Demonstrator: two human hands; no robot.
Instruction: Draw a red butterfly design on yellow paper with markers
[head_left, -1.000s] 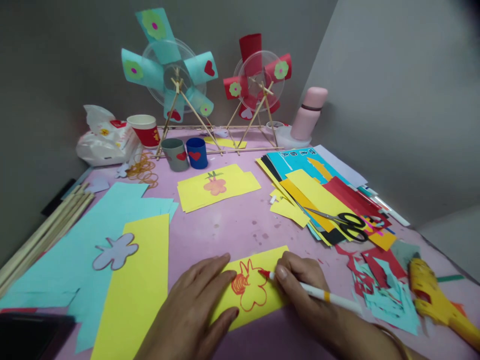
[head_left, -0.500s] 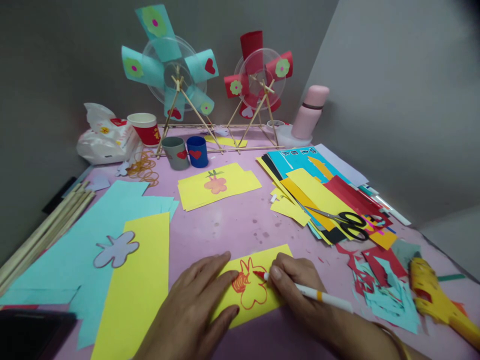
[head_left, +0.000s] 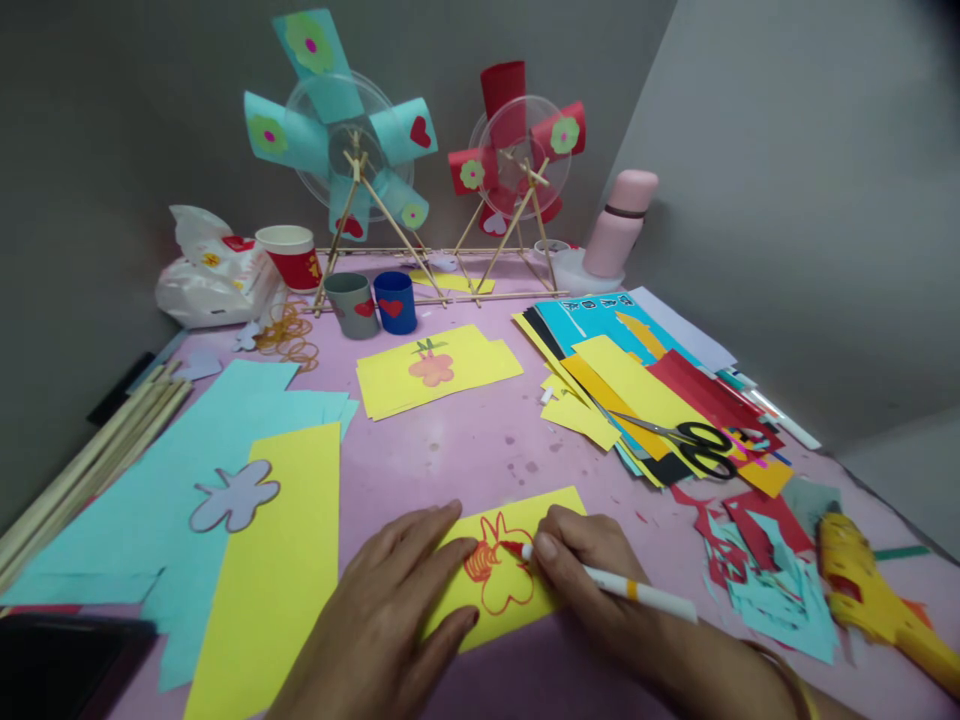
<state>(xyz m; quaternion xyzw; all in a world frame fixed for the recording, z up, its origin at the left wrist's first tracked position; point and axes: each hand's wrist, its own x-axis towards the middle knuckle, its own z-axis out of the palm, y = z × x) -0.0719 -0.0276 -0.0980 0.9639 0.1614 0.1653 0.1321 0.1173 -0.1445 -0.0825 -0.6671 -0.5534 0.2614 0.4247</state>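
My right hand (head_left: 589,565) grips a white marker (head_left: 645,595) with a red tip, which touches a yellow card (head_left: 559,508). On that card is a red outline of a butterfly-like shape (head_left: 501,565); its upper left lobe is partly coloured in. My left hand (head_left: 401,590) lies flat across the card's left end, fingers apart, covering part of it. Left of it, a grey-lilac paper cutout of a similar shape (head_left: 238,497) rests partly on a yellow sheet (head_left: 277,590) and partly on turquoise paper (head_left: 187,450). Farther back, yellow cards (head_left: 480,365) bear a coloured pink shape.
Scissors (head_left: 697,448) lie on stacked coloured paper (head_left: 555,335) at the right, near paper scraps (head_left: 780,590) and a yellow glue gun (head_left: 862,580). Behind stand two paper-and-stick wheels, a blue cup (head_left: 394,303), a grey cup (head_left: 351,307) and a pink bottle (head_left: 619,230). Wooden sticks (head_left: 97,455) lie left.
The marker tip has shifted slightly left on the card, and my right hand with it. My left hand stays in place.
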